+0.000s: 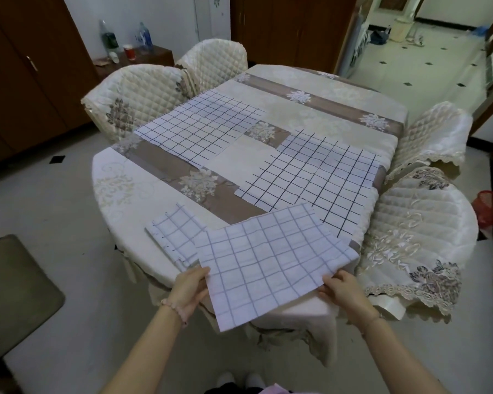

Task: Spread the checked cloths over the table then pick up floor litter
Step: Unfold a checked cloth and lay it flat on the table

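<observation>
Cream fabric with brown floral bands covered the oval bench (120, 180), and quilted chairs (419, 231) stood close against its left and right sides. On the right half of the bench lay the dark-lined checked cloth (319, 177), spread flat and reaching the right edge. Toward the far left, the pale-lined checked cloth (202, 126) also lay flat, apart from the first, with the floral cover showing between them. At the near edge, the third checked cloth (268, 260) hung partly over the rim, its far corner overlapping the dark-lined one. Just to its left sat the folded checked cloth (174, 237), one side tucked beneath the third. The left hand (187, 291) pinched the third cloth's near left side and the right hand (343, 292) gripped its near right side. The hands were well apart, each clamped on that cloth.
</observation>
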Demonstrator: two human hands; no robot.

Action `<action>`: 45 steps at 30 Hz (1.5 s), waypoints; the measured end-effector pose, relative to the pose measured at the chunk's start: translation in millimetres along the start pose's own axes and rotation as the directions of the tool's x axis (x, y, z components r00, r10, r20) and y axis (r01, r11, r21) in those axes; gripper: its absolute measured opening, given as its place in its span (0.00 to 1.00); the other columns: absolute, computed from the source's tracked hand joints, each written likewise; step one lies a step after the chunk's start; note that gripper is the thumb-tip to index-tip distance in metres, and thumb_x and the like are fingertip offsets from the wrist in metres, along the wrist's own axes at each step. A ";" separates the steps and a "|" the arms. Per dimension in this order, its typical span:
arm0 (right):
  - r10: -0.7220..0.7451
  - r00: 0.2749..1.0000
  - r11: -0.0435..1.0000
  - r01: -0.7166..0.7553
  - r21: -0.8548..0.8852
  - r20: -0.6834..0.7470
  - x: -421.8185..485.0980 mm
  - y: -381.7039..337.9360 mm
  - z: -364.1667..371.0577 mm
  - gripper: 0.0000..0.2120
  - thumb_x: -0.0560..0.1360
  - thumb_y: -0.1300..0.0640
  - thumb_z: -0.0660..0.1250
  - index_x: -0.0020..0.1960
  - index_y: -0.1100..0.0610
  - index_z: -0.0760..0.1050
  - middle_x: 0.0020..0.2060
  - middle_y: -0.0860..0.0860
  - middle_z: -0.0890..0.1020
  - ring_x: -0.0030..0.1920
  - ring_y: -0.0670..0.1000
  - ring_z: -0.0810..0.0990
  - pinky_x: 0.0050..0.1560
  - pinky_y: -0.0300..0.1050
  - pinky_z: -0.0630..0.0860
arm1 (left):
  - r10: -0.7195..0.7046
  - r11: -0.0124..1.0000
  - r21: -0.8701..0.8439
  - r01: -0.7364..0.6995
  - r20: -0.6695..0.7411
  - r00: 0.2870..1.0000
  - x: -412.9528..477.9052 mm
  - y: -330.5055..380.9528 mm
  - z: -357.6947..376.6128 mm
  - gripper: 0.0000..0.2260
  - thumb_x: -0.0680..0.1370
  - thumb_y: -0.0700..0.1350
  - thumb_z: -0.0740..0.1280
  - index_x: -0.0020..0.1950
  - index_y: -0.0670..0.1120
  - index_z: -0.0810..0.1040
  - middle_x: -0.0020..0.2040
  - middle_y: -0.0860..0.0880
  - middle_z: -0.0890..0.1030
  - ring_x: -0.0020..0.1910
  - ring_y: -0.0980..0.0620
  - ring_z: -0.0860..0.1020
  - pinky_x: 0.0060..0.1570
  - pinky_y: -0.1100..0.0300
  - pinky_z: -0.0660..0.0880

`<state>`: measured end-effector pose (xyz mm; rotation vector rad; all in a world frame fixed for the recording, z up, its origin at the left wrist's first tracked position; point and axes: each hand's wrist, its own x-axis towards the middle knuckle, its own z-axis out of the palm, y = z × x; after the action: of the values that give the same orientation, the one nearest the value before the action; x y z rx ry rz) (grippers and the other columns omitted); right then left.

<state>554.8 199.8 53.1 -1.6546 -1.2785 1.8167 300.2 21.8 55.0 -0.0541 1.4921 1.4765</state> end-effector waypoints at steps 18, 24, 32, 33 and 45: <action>-0.244 0.910 0.953 0.161 0.257 0.335 -96.1 -75.6 68.1 0.27 0.69 0.44 0.69 0.65 0.51 0.72 0.59 0.50 0.80 0.59 0.51 0.80 0.55 0.53 0.79 | 0.580 0.689 0.285 -0.666 0.335 0.743 -73.3 31.4 89.8 0.09 0.70 0.36 0.72 0.34 0.40 0.74 0.54 0.53 0.80 0.54 0.60 0.78 0.44 0.71 0.74; -0.267 0.872 0.944 0.149 0.296 0.410 -100.5 -75.2 77.0 0.26 0.70 0.51 0.72 0.66 0.53 0.70 0.55 0.54 0.84 0.55 0.55 0.83 0.53 0.55 0.80 | 0.579 0.648 0.347 -0.678 0.355 0.734 -77.9 29.5 93.2 0.17 0.70 0.38 0.73 0.32 0.38 0.64 0.53 0.54 0.82 0.54 0.57 0.80 0.45 0.66 0.76; -0.307 0.944 0.901 0.248 0.357 0.119 -93.6 -77.3 76.3 0.07 0.78 0.56 0.63 0.47 0.59 0.77 0.39 0.53 0.82 0.36 0.49 0.79 0.33 0.38 0.77 | 0.611 0.687 0.372 -0.624 0.170 0.774 -80.1 44.5 87.0 0.18 0.69 0.40 0.74 0.30 0.46 0.65 0.28 0.56 0.75 0.29 0.62 0.71 0.32 0.71 0.67; -0.311 0.947 0.886 0.257 0.386 0.085 -90.9 -81.7 70.4 0.07 0.78 0.56 0.63 0.48 0.58 0.77 0.36 0.50 0.81 0.33 0.47 0.77 0.31 0.36 0.75 | 0.654 0.681 0.370 -0.632 0.081 0.752 -78.7 51.7 81.4 0.19 0.70 0.41 0.73 0.30 0.46 0.63 0.26 0.55 0.67 0.26 0.60 0.64 0.28 0.70 0.62; -0.278 0.957 0.866 0.289 0.408 -0.087 -57.6 -62.2 19.2 0.05 0.76 0.65 0.65 0.41 0.60 0.74 0.29 0.51 0.82 0.30 0.47 0.82 0.33 0.40 0.81 | 0.507 0.773 -0.153 -0.615 -0.433 0.745 -48.3 73.0 -7.0 0.13 0.75 0.39 0.68 0.56 0.46 0.68 0.43 0.51 0.74 0.41 0.56 0.73 0.39 0.61 0.72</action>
<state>532.7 180.7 135.0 -1.1853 -0.9712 1.7284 274.1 7.1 137.5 -0.0553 1.6629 2.2892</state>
